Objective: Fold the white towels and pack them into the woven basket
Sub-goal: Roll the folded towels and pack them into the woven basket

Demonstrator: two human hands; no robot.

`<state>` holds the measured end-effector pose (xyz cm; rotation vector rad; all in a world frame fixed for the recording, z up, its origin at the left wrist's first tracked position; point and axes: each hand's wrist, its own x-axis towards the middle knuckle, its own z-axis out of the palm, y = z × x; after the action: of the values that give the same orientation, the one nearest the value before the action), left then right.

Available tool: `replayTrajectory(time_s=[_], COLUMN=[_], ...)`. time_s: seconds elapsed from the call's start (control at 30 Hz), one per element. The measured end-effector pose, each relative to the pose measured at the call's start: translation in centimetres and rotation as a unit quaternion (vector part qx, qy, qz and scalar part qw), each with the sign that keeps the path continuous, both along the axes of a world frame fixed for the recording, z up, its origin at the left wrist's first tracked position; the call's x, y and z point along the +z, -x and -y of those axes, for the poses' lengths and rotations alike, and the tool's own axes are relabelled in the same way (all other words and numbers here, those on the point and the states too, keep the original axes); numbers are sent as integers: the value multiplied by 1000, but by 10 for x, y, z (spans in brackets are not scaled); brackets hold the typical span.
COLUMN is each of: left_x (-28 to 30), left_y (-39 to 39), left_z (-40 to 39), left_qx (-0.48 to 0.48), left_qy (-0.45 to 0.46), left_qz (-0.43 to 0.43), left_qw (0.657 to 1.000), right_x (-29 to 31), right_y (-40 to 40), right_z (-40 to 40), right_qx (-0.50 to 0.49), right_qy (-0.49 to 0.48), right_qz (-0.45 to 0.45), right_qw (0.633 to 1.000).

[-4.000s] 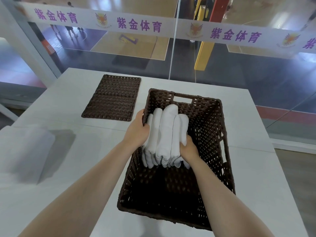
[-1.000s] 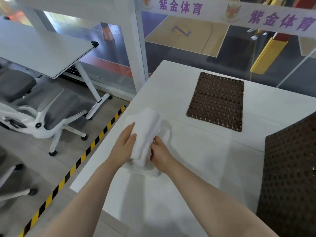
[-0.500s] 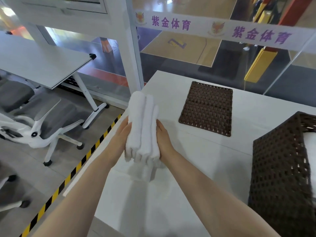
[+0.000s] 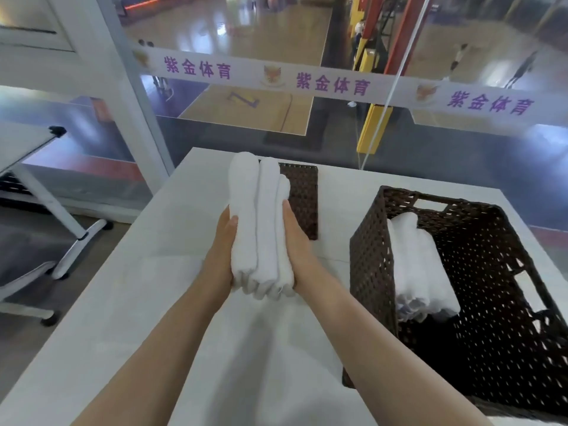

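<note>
Soft white terry cloth, matt and nubby: folded towels in grip of both hands, same for stack in basket. Dark brown woven wicker, slight sheen, open-weave: basket, flat lid near counter's far edge. Smooth matt white laminate: counter. Glossy glass: partition beyond far edge.

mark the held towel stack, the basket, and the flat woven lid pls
held towel stack (image 4: 261, 229): head view, middle fold between the two hands.
basket (image 4: 372, 259): head view, outer face of its left wall.
flat woven lid (image 4: 302, 195): head view, bare part right of the stack.
</note>
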<state>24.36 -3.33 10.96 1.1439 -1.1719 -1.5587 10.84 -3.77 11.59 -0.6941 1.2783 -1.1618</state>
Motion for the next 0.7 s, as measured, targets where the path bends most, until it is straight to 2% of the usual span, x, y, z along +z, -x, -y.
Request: replayTrajectory(time_s=[0.1, 0.17, 0.33, 0.43, 0.5, 0.57, 0.63, 0.7], left_x=[15, 18, 43, 53, 59, 56, 47, 38], left_y=[45, 71, 153, 199, 226, 246, 265, 283], left_z=[-8, -14, -36, -40, -54, -67, -79, -90], left_qx=[-31, -53, -45, -47, -99, -131, -156, -176], left_qy=[40, 27, 72, 59, 88, 116, 119, 85], left_qz=[4, -19, 40, 24, 16, -4, -4, -12], left_qw=[999, 998, 996, 997, 991, 985, 980, 981], right_x=[21, 29, 49, 56, 58, 58, 55, 47], right_y=[45, 75, 147, 187, 210, 229, 250, 273], right_z=[-20, -31, -70, -91, -104, -114, -124, -134], right_qx=[-20, -35, -96, -121, -155, -171, -159, -136], right_qy=[21, 38, 63, 73, 59, 69, 66, 55], right_qz=[-24, -38, -72, -79, -76, -127, -143, -139], right_qw=[999, 998, 991, 987, 983, 975, 975, 979])
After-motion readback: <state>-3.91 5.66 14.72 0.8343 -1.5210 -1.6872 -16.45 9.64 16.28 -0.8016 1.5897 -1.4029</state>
